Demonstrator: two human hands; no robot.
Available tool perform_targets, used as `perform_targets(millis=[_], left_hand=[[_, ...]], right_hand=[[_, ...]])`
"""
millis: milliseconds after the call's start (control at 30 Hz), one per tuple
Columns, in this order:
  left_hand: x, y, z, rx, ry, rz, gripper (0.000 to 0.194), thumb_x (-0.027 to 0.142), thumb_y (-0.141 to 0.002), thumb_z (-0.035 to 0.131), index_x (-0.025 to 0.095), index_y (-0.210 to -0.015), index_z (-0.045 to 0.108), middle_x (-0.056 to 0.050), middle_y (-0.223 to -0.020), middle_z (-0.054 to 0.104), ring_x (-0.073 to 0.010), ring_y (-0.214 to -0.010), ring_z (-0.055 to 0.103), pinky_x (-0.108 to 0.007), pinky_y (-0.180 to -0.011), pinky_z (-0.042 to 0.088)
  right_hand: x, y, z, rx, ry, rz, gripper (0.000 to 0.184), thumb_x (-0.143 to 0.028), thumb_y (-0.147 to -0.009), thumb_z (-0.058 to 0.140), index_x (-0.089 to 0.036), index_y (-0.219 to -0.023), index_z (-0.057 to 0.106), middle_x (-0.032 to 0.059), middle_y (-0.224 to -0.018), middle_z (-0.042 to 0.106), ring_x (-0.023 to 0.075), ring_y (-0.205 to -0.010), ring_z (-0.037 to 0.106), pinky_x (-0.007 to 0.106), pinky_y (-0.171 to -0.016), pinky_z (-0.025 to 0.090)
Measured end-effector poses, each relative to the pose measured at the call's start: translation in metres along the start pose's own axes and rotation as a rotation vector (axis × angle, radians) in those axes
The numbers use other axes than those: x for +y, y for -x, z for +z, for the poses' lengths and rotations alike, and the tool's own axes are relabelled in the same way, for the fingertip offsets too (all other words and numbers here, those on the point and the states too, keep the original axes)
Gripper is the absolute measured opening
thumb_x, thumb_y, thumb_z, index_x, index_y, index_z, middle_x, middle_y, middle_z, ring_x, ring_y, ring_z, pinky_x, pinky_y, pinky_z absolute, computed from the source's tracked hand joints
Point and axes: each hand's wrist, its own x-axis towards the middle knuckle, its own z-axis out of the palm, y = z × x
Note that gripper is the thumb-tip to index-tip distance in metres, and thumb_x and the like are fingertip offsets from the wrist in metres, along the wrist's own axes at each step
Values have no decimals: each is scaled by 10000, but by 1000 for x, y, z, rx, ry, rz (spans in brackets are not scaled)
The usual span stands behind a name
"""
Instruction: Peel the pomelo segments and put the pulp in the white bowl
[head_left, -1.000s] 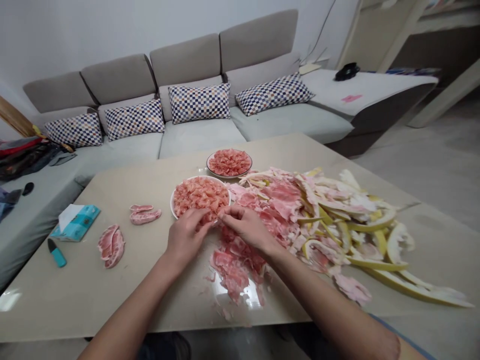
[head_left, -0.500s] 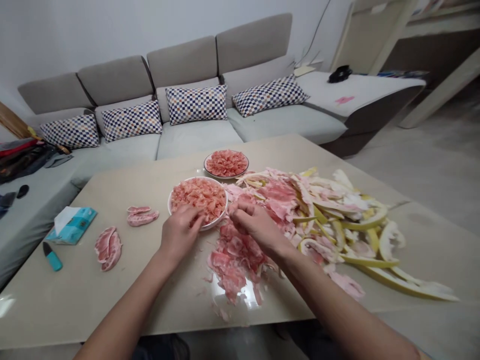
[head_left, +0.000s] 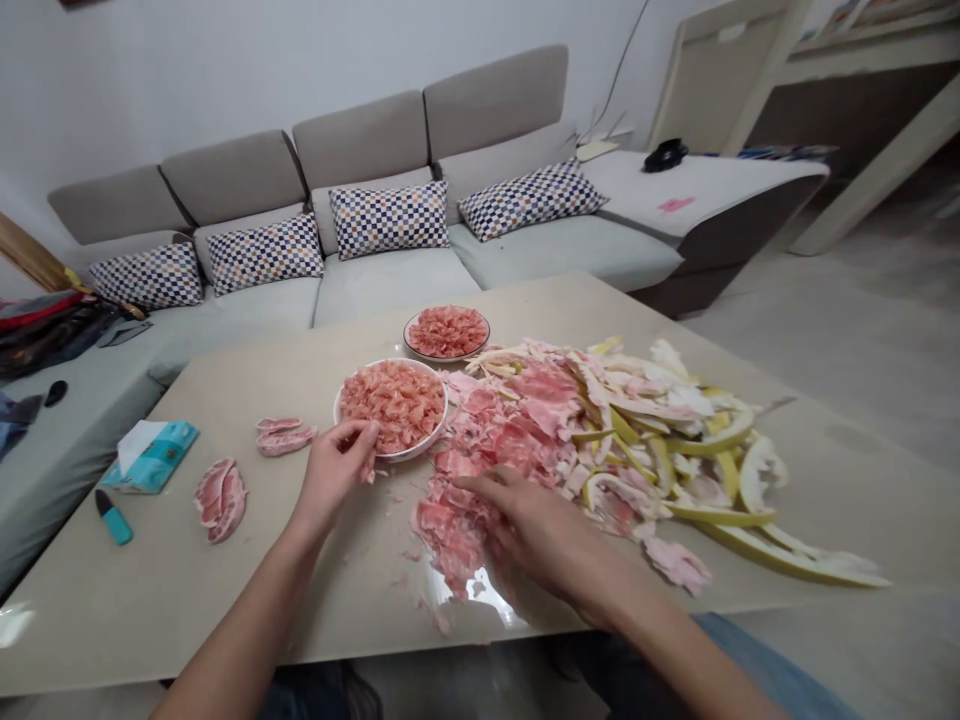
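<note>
My left hand [head_left: 336,470] is closed in a pinch at the near left side of a white bowl [head_left: 405,455], with a small piece of pomelo flesh [head_left: 367,468] at its fingertips. Loose pink pomelo pulp [head_left: 394,400] fills that bowl. My right hand [head_left: 529,525] reaches low over a pile of pink pomelo membrane [head_left: 454,540], fingers stretched out and apart; its palm side is hidden. Behind the bowl stands a dark-rimmed plate [head_left: 409,342] heaped with more pulp. On the left lie unopened-up pomelo segments [head_left: 221,500] and smaller segments [head_left: 283,437].
Thick yellow-green pomelo peels [head_left: 750,545] spread over the right side of the table [head_left: 300,600]. At the left edge are a blue tissue pack [head_left: 161,460] and a teal-handled knife [head_left: 116,522] in a dark sheath. A grey sofa [head_left: 375,285] with checked cushions runs behind.
My left hand has drawn back from the bowl's rim, now showing a piece of flesh. My right hand has come down toward me onto the membrane pile, its fingers opening out.
</note>
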Motion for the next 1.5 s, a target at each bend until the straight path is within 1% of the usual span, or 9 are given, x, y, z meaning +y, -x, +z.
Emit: perform_targets(millis=[133, 267, 367, 467, 600, 767, 933, 1167, 1500], left_hand=[[2, 8, 7, -41, 76, -62, 313, 433, -838, 539, 142, -795, 645, 66, -441, 439, -80, -365, 382, -196, -387, 332], [8, -8, 16, 18, 81, -31, 248, 348, -755, 647, 175, -931, 660, 48, -557, 545, -87, -417, 434, -199, -428, 341], [14, -25, 19, 73, 68, 16, 144, 318, -698, 706, 195, -763, 669, 35, -640, 588, -103, -546, 479, -198, -528, 371], [20, -34, 17, 93, 87, 16, 216, 346, -701, 708, 178, -591, 627, 35, -599, 555, -109, -588, 454, -195, -562, 363], [25, -30, 13, 54, 202, -88, 298, 454, -754, 637, 164, -684, 642, 29, -602, 553, -94, -510, 441, -191, -470, 334], [33, 3, 12, -44, 416, -270, 385, 530, -765, 603, 158, -855, 637, 9, -693, 578, -50, -409, 423, -157, -358, 260], [28, 46, 20, -29, 573, -327, 350, 510, -768, 627, 169, -841, 601, 33, -717, 548, -16, -411, 389, -136, -385, 300], [12, 73, 25, 80, 546, -285, 313, 491, -836, 566, 182, -878, 600, 64, -561, 475, -59, -444, 375, -156, -439, 322], [8, 72, 0, -295, 886, -509, 278, 196, -789, 685, 163, -1058, 619, -34, -878, 600, -99, -704, 544, -242, -728, 453]], right_hand=[[-2, 0, 1, 34, 13, 35, 180, -225, -846, 559, -189, -711, 672, 55, -791, 664, 175, -702, 604, 256, -617, 386], [-4, -2, 9, 129, -40, -26, 193, -168, -847, 546, -225, -993, 660, 55, -974, 664, 172, -826, 619, 241, -670, 413], [-5, -3, 15, 54, 40, 6, 152, -189, -865, 533, -199, -870, 684, 65, -880, 674, 174, -789, 626, 235, -656, 410], [-7, -3, 15, 74, 65, 3, 207, -158, -875, 500, -214, -957, 681, 70, -942, 683, 174, -813, 638, 231, -662, 413], [-6, -2, 11, 84, 30, 26, 232, -207, -906, 466, -219, -944, 694, 71, -878, 705, 200, -814, 657, 262, -684, 440], [-8, 0, 14, 170, -240, -75, 390, -186, -829, 578, -224, -1216, 573, 103, -1277, 568, 239, -1103, 574, 345, -885, 454], [-34, 2, 30, -12, -770, 12, 289, -309, -813, 635, -211, -1084, 644, 46, -953, 703, 174, -790, 660, 291, -727, 515], [-60, 0, 54, -70, -1070, 114, 111, -281, -781, 643, -174, -777, 670, -2, -684, 661, 119, -569, 600, 229, -551, 474], [-40, -5, 48, 0, -995, 91, 192, -378, -830, 612, -195, -792, 653, -23, -577, 597, 104, -455, 518, 202, -422, 397]])
